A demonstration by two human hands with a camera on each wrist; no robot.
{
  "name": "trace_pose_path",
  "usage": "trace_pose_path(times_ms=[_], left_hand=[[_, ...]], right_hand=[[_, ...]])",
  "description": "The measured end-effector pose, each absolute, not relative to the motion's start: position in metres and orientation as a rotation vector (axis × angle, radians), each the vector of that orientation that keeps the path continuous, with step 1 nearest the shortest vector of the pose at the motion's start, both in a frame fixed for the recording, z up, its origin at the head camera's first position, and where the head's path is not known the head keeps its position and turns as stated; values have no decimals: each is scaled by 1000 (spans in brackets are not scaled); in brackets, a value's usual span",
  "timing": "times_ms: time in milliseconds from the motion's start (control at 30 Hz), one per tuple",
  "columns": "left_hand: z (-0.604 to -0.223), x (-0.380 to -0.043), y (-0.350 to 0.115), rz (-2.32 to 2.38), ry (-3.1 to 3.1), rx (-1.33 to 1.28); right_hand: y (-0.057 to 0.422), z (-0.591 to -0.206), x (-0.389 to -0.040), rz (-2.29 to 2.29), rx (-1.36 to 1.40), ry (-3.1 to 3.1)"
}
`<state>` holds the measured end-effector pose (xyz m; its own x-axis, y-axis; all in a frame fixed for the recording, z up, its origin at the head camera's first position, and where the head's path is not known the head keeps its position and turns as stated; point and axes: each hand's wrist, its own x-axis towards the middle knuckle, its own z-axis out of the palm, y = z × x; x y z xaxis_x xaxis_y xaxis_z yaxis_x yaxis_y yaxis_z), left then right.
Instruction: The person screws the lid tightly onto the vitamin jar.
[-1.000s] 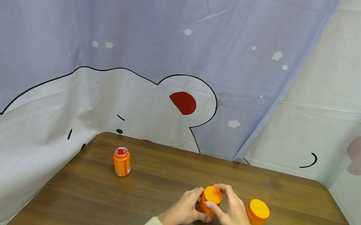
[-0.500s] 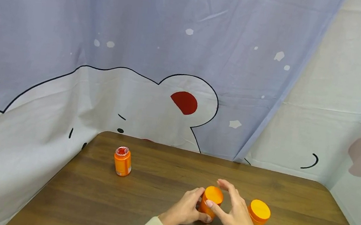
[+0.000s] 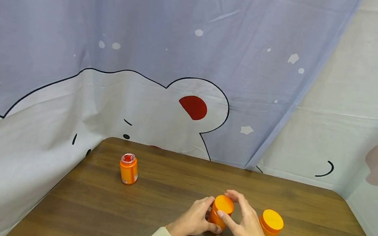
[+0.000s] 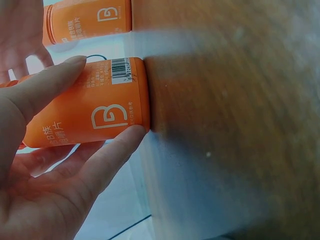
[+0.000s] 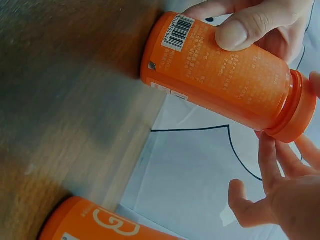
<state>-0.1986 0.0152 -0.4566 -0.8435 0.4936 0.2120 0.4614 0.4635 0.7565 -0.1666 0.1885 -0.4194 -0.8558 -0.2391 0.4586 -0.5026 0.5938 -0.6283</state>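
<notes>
An orange plastic bottle [image 3: 214,218] with a screw lid [image 3: 224,204] stands upright on the wooden table. My left hand [image 3: 192,220] grips its body from the left, thumb low on the near side and fingers round behind. Around the lid, my right hand [image 3: 247,230] holds thumb and fingertips at its rim. Printed text and a barcode show on the bottle [image 5: 220,70] in the right wrist view. Just right of my right hand stands a second orange bottle [image 3: 271,221], its lid on and its lower part partly covered by that hand.
A third orange bottle [image 3: 128,173], lidless, with torn foil round its mouth, stands toward the back left of the table [image 3: 166,179]. Behind the table hangs a printed curtain [image 3: 170,43] that also runs along the sides.
My right fingers have spread away from the lid and then come back in around its rim. The left hand keeps its grip on the bottle, which has stayed in place.
</notes>
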Motion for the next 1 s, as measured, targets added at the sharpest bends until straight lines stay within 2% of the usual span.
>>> trace_pose_path(times_ms=[367,700,867,1000], left_hand=[[-456,-198,16,1353,2668,871],[-457,-199,16,1353,2666,873],[-456,-198,16,1343,2676,866],[-457,-198,15,1343,2671,854]], right_hand=[[190,-423,-169,1125,599,-2499],[187,-411,-162,1193,708,-2488],[181,-403,-157,1201,626,-2491],[183,-411,-161,1175,570,-2515]])
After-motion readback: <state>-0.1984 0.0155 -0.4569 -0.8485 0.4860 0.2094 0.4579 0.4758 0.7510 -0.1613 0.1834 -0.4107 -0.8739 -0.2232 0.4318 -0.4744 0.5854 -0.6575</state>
